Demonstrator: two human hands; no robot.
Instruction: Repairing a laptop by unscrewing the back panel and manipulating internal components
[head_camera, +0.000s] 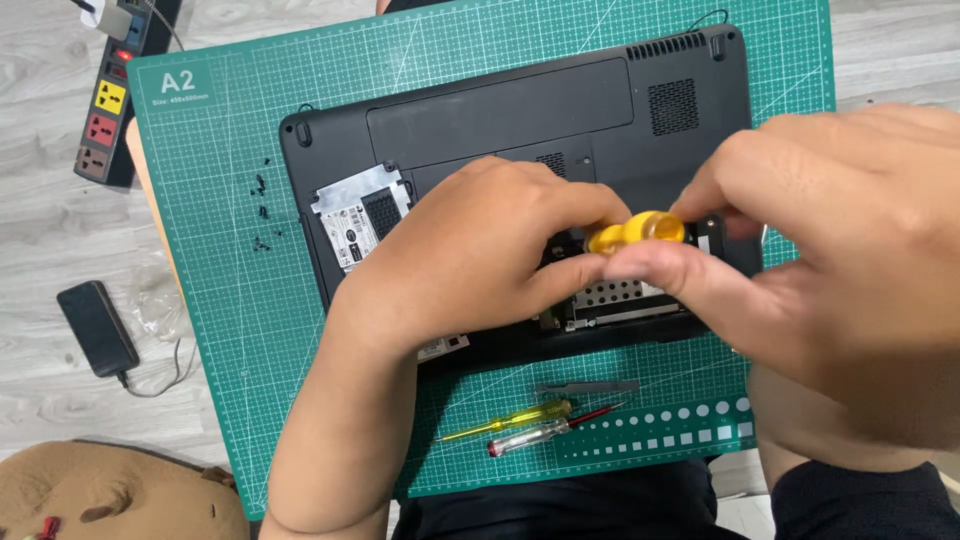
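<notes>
I see my right hand (830, 250) closed in a grip on the yellow screwdriver handle (637, 232), its long axis lying from 3 to 9 o'clock. My left hand (480, 250) pinches the handle's 9 o'clock end over the open bay of the upturned laptop (520, 110).

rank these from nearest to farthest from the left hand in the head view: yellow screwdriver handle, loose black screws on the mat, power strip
1. yellow screwdriver handle, touching the left hand at its fingertips, over the laptop.
2. loose black screws, to the left on the green mat.
3. power strip, far left on the floor, off the mat.
</notes>
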